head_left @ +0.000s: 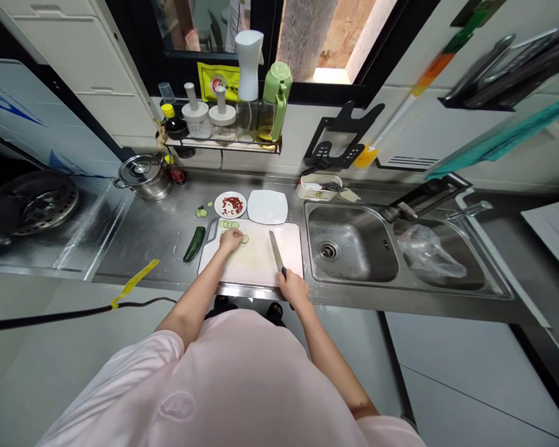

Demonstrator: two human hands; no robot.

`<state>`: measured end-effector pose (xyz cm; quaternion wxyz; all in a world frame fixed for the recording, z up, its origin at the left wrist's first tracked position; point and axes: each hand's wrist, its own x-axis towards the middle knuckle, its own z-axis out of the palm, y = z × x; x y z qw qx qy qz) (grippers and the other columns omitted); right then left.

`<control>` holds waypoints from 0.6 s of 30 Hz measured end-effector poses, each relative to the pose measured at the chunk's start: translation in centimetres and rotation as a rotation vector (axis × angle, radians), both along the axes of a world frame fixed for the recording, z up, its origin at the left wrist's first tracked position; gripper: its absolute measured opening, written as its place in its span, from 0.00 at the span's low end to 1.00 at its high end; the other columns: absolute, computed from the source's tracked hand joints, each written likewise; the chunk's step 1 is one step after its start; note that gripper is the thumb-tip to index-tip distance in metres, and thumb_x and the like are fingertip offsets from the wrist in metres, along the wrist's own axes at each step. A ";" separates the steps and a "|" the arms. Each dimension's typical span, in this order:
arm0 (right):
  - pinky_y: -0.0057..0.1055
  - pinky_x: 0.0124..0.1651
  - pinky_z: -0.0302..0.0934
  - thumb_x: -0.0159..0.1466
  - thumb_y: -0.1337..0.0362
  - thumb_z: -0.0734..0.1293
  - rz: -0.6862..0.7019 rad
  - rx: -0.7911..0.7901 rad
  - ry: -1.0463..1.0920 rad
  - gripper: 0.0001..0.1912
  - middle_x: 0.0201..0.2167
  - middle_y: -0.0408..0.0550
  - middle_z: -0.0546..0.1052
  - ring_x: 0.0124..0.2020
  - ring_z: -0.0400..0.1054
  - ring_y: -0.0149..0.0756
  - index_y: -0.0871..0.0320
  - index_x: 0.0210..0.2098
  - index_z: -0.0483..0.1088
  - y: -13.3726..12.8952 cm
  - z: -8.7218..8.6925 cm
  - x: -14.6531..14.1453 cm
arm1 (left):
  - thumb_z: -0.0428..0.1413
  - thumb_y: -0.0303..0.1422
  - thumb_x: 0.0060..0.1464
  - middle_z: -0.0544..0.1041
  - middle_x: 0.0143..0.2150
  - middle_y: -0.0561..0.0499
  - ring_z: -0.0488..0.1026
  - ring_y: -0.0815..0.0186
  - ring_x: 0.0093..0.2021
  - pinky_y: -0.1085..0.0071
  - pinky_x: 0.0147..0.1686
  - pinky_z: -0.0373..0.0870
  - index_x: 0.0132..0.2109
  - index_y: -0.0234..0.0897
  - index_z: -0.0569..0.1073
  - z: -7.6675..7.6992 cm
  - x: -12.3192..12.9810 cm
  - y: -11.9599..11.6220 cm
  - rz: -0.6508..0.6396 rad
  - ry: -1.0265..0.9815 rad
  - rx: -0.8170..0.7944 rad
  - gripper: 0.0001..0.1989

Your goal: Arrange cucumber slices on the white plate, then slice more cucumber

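My right hand (pixel 294 289) is wrapped round the black handle of a knife (pixel 277 251), whose blade lies over the right part of the white cutting board (pixel 261 267). Over the board's upper left, my left hand (pixel 231 240) has its fingers drawn together beside cucumber slices; what they hold, if anything, is too small to tell. One slice (pixel 245 238) is just right of the fingertips, and a row of slices (pixel 229 224) lies above them. A dark green cucumber piece (pixel 194 244) rests on the counter left of the board.
Behind the board stand a plate with red pieces (pixel 231 205) and a white square plate (pixel 267 207). More slices (pixel 201 212) lie on the counter. A steel pot (pixel 145 177) is at the back left. The sink (pixel 354 245) adjoins the board's right side.
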<state>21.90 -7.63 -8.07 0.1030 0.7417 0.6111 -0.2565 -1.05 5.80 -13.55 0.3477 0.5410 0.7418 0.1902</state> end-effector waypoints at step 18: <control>0.31 0.43 0.56 0.68 0.53 0.52 0.211 0.025 0.070 0.21 0.41 0.54 0.77 0.44 0.70 0.41 0.56 0.45 0.70 -1.4 1.4 -1.8 | 0.52 0.28 0.53 0.77 0.41 0.46 0.71 0.61 0.43 0.69 0.42 0.64 0.42 0.39 0.75 -1.1 0.5 -1.3 -0.129 0.276 0.167 0.10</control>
